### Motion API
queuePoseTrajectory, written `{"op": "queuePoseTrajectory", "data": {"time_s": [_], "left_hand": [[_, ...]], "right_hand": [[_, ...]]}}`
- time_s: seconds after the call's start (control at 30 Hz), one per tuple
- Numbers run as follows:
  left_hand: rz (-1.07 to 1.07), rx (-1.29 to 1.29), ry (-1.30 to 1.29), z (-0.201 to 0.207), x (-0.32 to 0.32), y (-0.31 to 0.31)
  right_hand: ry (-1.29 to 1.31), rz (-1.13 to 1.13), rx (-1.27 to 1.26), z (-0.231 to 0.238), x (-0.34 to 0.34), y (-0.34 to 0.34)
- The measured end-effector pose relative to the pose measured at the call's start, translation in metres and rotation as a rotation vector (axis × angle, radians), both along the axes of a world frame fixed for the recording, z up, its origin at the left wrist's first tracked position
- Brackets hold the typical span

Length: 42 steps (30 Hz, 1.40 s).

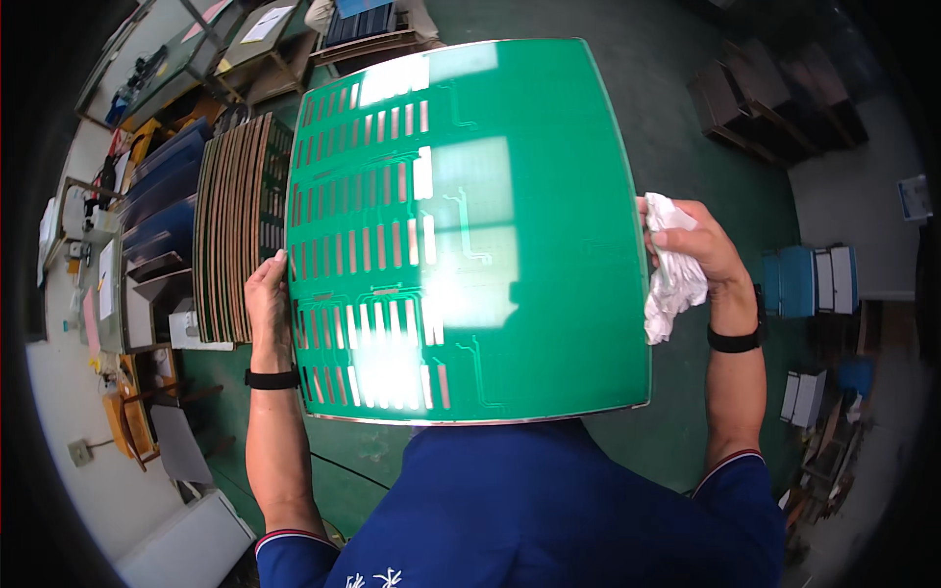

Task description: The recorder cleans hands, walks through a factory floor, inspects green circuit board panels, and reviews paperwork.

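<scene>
A large green printed circuit board panel (569, 245) spans the space before my chest, with rows of copper-coloured slots on its left half and bright window glare across its middle. My left hand (267, 294) grips its left edge, thumb on the rim and the other fingers hidden behind. At the right edge my right hand (701, 245) holds a crumpled white cloth (674, 284) against the board's side. Its fingertips reach the edge; whether they pass behind the board I cannot make out.
Left of the board stands a row of upright panels (230, 225), with dark blue racks (162, 230) behind. Worktables (260, 44) line the far left, and a grey chair (183, 446) is lower left. Dark brown stacks (745, 103) stand far right; blue and white binders (809, 281) sit by the right wall.
</scene>
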<state>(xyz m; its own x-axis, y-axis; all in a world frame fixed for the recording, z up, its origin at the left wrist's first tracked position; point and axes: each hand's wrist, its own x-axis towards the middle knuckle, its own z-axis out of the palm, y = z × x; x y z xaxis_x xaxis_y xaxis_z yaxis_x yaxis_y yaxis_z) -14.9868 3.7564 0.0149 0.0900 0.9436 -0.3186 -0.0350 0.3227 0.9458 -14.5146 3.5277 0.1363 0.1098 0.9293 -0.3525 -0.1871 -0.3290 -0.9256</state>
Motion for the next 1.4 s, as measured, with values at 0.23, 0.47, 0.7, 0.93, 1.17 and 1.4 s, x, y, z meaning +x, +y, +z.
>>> {"op": "queuePoseTrajectory", "data": {"time_s": [0.23, 0.47, 0.7, 0.93, 1.17, 1.4], "left_hand": [[0.038, -0.027, -0.055, -0.009, 0.001, 0.0], [0.029, -0.007, -0.028, -0.002, 0.008, -0.005], [0.007, 0.012, -0.019, -0.009, 0.0, 0.002], [0.097, 0.189, 0.117, 0.002, -0.01, -0.001], [0.046, 0.401, 0.042, 0.033, -0.009, -0.017], [0.054, 0.55, 0.084, 0.069, 0.004, -0.033]], "right_hand": [[-0.038, 0.024, 0.026, -0.001, -0.002, 0.004], [-0.056, 0.04, 0.049, 0.0, -0.001, 0.005], [-0.024, 0.038, 0.043, 0.007, -0.001, 0.009], [-0.162, 0.136, 0.06, 0.001, 0.005, 0.012], [-0.306, 0.135, 0.014, -0.005, 0.016, 0.003], [-0.291, 0.059, -0.062, -0.012, 0.018, 0.002]]}}
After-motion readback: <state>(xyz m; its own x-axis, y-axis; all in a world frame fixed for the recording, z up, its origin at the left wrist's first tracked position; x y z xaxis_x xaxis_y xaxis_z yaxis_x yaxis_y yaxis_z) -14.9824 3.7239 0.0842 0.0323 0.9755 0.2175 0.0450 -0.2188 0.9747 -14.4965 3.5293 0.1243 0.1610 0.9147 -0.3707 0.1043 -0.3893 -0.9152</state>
